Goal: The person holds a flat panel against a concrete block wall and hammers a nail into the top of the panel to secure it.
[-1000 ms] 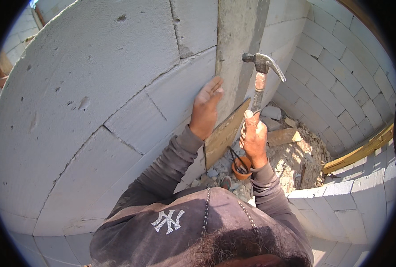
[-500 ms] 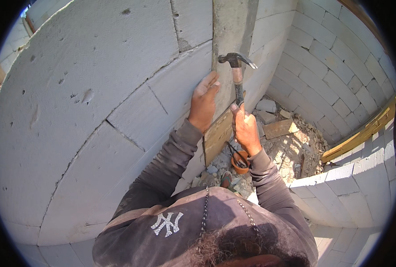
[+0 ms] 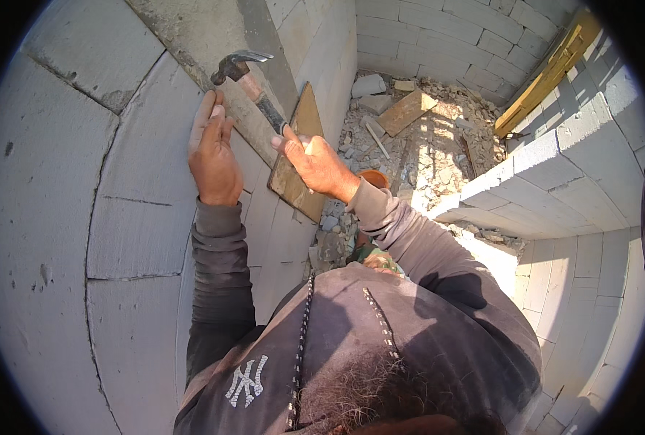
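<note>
A claw hammer is held by its dark handle in my right hand, with fingers wrapped around the lower end. Its head is at the fingertips of my left hand, against the edge of a grey concrete column. The left fingers are drawn together and point up along that edge; whatever may be pinched between them is hidden. White block wall lies beside the left hand. Just below the hammer handle, a wooden board stands against the wall.
Rubble with broken blocks covers the ground beyond my right arm. An orange bucket is partly hidden behind that forearm. A loose plank lies on the debris. A yellow timber beam slants above a low block wall at the right.
The view has turned, so wall and column appear tilted and farther left. Both hands remain at the column's edge, and the hammer head still sits by my left fingertips.
</note>
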The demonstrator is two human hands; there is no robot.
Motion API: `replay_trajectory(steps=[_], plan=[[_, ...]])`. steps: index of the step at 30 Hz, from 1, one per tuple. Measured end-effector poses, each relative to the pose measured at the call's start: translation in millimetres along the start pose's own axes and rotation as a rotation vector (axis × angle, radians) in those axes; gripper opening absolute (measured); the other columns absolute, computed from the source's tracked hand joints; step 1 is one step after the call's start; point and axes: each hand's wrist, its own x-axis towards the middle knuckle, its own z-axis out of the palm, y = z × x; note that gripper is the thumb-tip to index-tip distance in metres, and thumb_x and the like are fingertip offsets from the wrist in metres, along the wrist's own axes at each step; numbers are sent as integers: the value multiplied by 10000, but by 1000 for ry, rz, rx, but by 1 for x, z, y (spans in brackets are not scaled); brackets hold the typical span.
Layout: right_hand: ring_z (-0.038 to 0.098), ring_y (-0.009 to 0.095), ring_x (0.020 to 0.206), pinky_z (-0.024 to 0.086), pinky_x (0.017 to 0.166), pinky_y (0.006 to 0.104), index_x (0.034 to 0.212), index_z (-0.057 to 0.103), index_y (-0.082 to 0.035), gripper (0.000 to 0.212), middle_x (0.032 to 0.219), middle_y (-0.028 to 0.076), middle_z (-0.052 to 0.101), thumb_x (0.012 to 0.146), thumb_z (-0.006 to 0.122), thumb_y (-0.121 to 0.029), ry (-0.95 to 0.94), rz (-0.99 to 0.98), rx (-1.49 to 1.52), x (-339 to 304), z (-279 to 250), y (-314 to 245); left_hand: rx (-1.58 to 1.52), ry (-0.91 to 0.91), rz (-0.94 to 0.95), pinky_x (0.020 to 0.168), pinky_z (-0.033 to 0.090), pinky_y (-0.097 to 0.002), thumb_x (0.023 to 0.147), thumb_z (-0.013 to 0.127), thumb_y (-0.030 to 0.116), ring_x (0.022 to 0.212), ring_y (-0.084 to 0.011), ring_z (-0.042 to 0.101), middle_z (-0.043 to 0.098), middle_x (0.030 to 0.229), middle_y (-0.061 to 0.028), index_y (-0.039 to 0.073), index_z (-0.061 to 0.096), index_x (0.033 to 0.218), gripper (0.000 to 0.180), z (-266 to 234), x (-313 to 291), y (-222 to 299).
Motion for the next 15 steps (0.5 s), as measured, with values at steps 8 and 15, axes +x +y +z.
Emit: replay_trajectory(steps=[8, 15], plan=[[686, 379, 794, 503, 708, 476, 939, 624, 87, 469, 997, 306, 694, 943, 614, -382, 201, 579, -182, -156, -18, 202, 360, -22, 30, 1114, 397, -367, 1041, 503, 117, 1357, -248, 473, 504, 1448, -179, -45, 453, 1435, 429, 35, -24, -50], [716, 405, 877, 562, 765, 458, 974, 705, 87, 378, 952, 301, 707, 868, 585, -256, -171, 1305, -399, -279, -54, 348, 964, -402, 65, 1102, 387, -429, 940, 630, 121, 1352, -345, 464, 524, 1415, -178, 25, 562, 1350, 427, 17, -16, -210]])
